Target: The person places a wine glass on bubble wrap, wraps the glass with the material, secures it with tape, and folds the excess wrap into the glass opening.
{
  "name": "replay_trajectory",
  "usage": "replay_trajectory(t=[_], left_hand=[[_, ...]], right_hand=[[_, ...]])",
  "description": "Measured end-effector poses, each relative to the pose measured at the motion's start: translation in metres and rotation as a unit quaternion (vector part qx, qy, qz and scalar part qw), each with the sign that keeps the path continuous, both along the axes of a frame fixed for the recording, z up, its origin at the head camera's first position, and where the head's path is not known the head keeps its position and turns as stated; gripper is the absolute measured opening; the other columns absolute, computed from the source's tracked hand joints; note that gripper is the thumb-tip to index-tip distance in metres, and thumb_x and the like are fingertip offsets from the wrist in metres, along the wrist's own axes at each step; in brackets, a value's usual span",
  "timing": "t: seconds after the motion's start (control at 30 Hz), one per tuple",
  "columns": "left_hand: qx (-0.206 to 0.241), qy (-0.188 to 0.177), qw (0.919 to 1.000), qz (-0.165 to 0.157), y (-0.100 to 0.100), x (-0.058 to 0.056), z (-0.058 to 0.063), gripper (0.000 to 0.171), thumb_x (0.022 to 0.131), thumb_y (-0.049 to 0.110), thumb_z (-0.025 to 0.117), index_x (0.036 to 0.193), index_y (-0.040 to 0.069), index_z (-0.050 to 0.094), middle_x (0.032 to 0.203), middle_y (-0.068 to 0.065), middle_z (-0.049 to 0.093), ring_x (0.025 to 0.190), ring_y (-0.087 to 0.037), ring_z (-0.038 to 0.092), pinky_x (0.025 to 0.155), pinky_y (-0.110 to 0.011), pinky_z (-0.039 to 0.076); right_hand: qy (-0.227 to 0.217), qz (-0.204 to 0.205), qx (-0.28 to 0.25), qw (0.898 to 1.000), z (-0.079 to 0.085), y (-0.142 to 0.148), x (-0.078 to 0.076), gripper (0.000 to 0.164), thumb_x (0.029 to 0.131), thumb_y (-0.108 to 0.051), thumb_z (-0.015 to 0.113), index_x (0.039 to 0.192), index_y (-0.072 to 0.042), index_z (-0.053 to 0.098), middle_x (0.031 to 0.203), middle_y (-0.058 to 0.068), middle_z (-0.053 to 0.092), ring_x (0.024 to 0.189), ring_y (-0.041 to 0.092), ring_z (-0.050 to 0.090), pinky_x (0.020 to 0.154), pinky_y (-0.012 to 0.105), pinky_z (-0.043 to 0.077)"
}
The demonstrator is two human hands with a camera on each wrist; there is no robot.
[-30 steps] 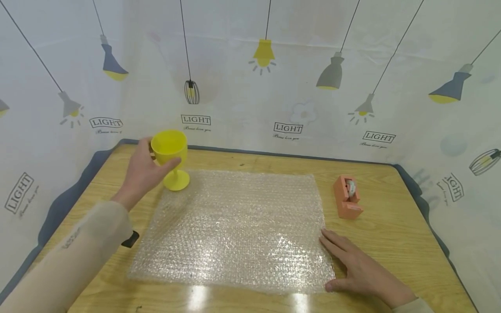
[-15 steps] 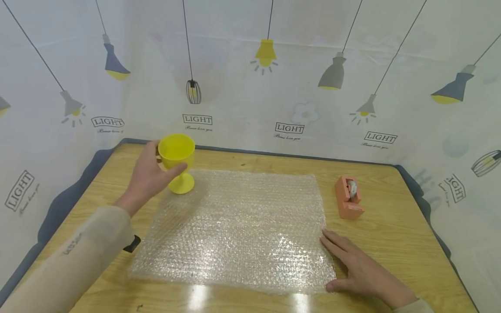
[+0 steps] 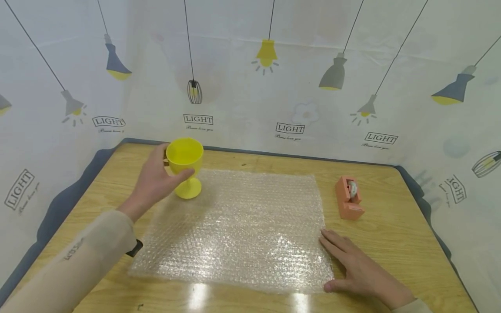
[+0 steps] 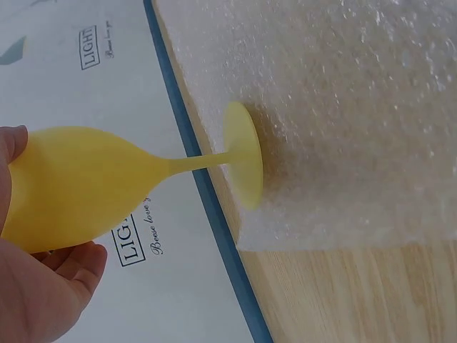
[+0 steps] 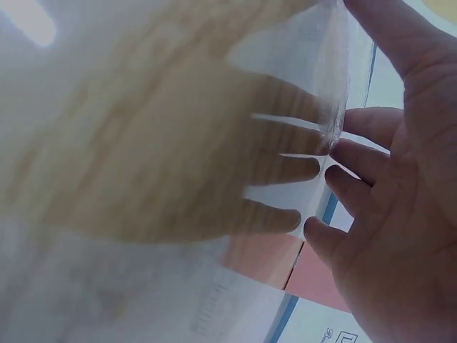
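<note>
My left hand (image 3: 152, 182) grips a yellow plastic goblet (image 3: 185, 153) round its bowl, thumb on the near side and fingers behind. The goblet stays upright. In the left wrist view its round foot (image 4: 246, 157) is right at the surface of a clear bubble wrap sheet (image 3: 246, 226), near the sheet's far left corner. My right hand (image 3: 360, 271) lies at the sheet's right edge, its fingers extended and fingertips at the border. Seen from the right wrist, those fingers (image 5: 357, 158) are spread next to the plastic edge.
An orange tape dispenser (image 3: 350, 211) with a roll in it stands right of the sheet, beyond my right hand. Under everything is a wooden table (image 3: 391, 230) with a dark blue edge. A white curtain (image 3: 235, 65) printed with lamps surrounds the back and sides.
My left hand has carried the goblet to the right and a little nearer, further over the bubble wrap. The right hand stays in place.
</note>
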State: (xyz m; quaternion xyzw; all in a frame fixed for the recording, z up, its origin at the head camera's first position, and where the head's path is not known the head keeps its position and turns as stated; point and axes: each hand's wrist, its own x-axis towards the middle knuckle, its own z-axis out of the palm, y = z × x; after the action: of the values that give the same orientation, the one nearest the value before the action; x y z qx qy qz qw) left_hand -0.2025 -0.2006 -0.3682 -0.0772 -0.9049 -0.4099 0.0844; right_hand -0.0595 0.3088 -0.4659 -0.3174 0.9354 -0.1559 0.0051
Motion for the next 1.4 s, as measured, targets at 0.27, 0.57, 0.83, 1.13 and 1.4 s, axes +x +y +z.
replay_trajectory(t=[0.27,0.57,0.83,1.13,1.4], left_hand=[[-0.006,0.006,0.9999,-0.012,0.004,0.003,-0.002,0.076,0.088,0.028,0.083,0.146,0.001,0.04,0.136,-0.015,0.054,0.123,-0.034,0.054,0.105,-0.053,0.048],[-0.004,0.016,0.9997,-0.02,0.007,0.008,-0.002,0.074,0.088,0.026,0.083,0.144,0.0,0.042,0.136,-0.015,0.055,0.123,-0.035,0.054,0.103,-0.053,0.047],[0.007,0.007,0.9996,-0.026,0.011,0.011,0.0,0.076,0.087,0.025,0.084,0.146,0.002,0.041,0.138,-0.013,0.054,0.125,-0.032,0.053,0.104,-0.05,0.047],[0.014,0.011,0.9988,-0.046,0.017,0.015,0.0,0.08,0.087,0.027,0.084,0.149,0.004,0.04,0.138,-0.011,0.055,0.123,-0.03,0.054,0.103,-0.05,0.047],[0.008,0.02,0.998,-0.059,0.023,0.02,0.0,0.081,0.087,0.026,0.085,0.15,0.003,0.039,0.138,-0.012,0.055,0.122,-0.03,0.055,0.102,-0.049,0.048]], right_hand=[[0.022,0.016,0.006,1.0,0.003,-0.008,-0.001,0.107,0.079,-0.071,0.071,0.154,0.001,0.044,0.161,0.02,0.039,0.149,0.032,0.037,0.119,0.009,-0.005],[0.016,0.014,0.014,1.0,0.004,-0.016,-0.002,0.106,0.081,-0.071,0.069,0.154,0.001,0.044,0.162,0.021,0.039,0.145,0.037,0.04,0.118,0.009,-0.005],[0.047,0.024,0.022,0.998,0.003,-0.02,-0.003,0.105,0.082,-0.071,0.069,0.152,0.004,0.045,0.16,0.024,0.039,0.147,0.035,0.04,0.121,0.012,-0.005],[0.046,0.024,0.015,0.999,0.003,-0.025,-0.004,0.106,0.081,-0.07,0.071,0.151,0.005,0.045,0.161,0.024,0.039,0.145,0.04,0.041,0.122,0.015,-0.005],[0.047,0.022,0.025,0.998,0.006,-0.031,-0.006,0.105,0.081,-0.072,0.068,0.152,0.003,0.046,0.161,0.022,0.04,0.144,0.039,0.043,0.121,0.047,0.034]])
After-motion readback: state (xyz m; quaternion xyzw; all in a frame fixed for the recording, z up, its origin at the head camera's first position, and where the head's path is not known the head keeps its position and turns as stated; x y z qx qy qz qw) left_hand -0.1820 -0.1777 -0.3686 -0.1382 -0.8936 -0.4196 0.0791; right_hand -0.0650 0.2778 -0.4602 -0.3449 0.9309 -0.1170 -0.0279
